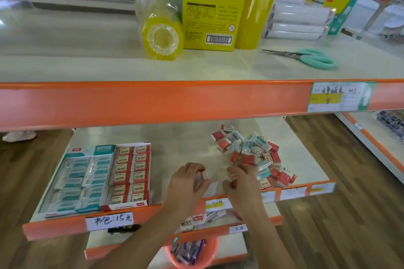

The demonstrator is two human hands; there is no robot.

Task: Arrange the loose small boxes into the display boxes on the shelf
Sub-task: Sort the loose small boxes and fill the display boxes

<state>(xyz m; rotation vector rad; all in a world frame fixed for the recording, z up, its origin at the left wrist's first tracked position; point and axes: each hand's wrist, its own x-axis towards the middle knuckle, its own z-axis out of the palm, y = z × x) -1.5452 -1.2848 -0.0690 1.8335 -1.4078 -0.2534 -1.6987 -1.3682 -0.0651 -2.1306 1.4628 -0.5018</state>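
Two display boxes sat side by side at the shelf's point(188, 144) left: a teal display box point(74, 181) and a red display box point(130, 172), both nearly full. The left hand point(188, 183) pinched something small and blurred; the right hand point(240, 181) likewise. Beyond it lay one heap of loose small boxes point(253, 155), too jumbled to count.

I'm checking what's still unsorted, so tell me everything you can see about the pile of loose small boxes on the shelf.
The pile of loose small boxes lies jumbled on the right part of the middle shelf, well apart from the two display boxes at the left. It mixes red-and-white and teal-and-white packs, seemingly printed card, some apparently film-wrapped. They lie at all angles, overlapping, none stacked neatly. The heap runs from the shelf's back toward its front edge. The right hand is at its near left side, fingers around a small pale item.
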